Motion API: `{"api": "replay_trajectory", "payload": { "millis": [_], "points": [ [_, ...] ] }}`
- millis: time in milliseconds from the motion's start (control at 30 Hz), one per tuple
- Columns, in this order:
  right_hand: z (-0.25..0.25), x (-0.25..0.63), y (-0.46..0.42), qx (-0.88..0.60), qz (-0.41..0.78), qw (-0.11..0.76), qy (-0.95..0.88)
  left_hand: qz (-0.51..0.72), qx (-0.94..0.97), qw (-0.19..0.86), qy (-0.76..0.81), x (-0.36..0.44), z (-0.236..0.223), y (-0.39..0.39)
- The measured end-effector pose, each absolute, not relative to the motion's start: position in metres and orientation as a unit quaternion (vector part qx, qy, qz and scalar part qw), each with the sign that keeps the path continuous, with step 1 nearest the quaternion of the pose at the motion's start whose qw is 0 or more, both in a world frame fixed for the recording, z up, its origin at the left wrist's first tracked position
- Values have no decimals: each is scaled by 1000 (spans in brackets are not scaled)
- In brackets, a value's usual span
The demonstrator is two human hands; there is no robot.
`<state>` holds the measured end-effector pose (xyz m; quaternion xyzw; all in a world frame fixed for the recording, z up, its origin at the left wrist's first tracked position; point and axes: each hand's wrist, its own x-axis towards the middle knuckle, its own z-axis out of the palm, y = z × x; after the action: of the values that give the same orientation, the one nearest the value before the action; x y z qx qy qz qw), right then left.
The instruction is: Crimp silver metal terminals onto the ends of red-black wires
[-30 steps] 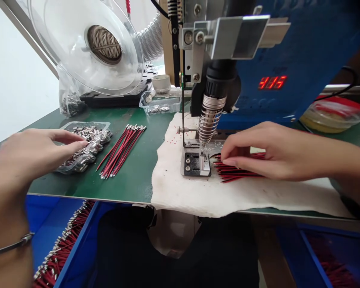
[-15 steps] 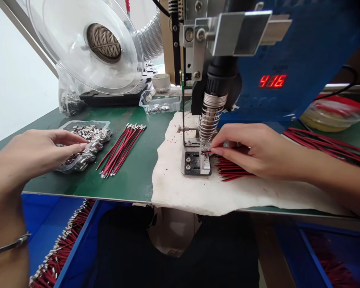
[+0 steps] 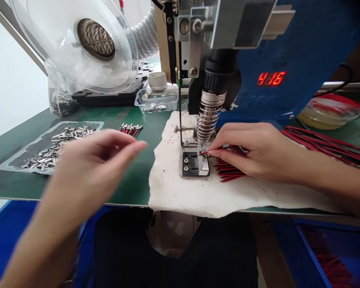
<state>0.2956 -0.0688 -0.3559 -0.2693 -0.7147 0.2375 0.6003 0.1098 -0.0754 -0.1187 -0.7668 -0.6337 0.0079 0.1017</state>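
Note:
My right hand [image 3: 246, 151] pinches a red and black wire [image 3: 203, 152], its end at the small metal fixture [image 3: 203, 165] below the machine's spring-wrapped tip [image 3: 210, 116]. Under that hand more red and black wires [image 3: 228, 170] lie on a white cloth. My left hand [image 3: 99, 168], smeared by motion, hovers over the green table with thumb and forefinger pressed together. Whatever they hold, if anything, is too small to make out. Beside and partly behind it sits a clear tray [image 3: 51, 150] of small metal connectors. A bundle of wires with metal ends [image 3: 131, 130] is mostly hidden behind the left hand.
A blue machine [image 3: 258, 100] with a red digital display [image 3: 271, 79] stands at the back right. A clear fume hood [image 3: 63, 44] hangs at the left. Further wires [image 3: 321, 144] lie at the right. Blue bins [image 3: 321, 256] sit below the table edge.
My left hand has moved right, away from the connector tray, toward the machine. My right hand stays at the fixture with the wire. The view has shifted slightly.

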Motion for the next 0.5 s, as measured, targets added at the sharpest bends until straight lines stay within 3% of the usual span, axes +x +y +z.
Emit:
{"api": "replay_trajectory", "payload": {
  "millis": [100, 200, 333, 500],
  "points": [
    [-356, 294, -69, -272, 238, 602, -713, 81, -793, 88, -598, 123, -153, -79],
    [-356, 294, -70, -273, 236, 604, -710, 66, -800, 143, -579, 124, -169, -72],
    [-356, 294, -70, -275, 241, 601, -711, 113, -797, 164, -571, 119, -168, -63],
    [-356, 294, -71, -279, 242, 601, -709, 171, -805, 73, -563, 110, -150, -59]
  ]
}}
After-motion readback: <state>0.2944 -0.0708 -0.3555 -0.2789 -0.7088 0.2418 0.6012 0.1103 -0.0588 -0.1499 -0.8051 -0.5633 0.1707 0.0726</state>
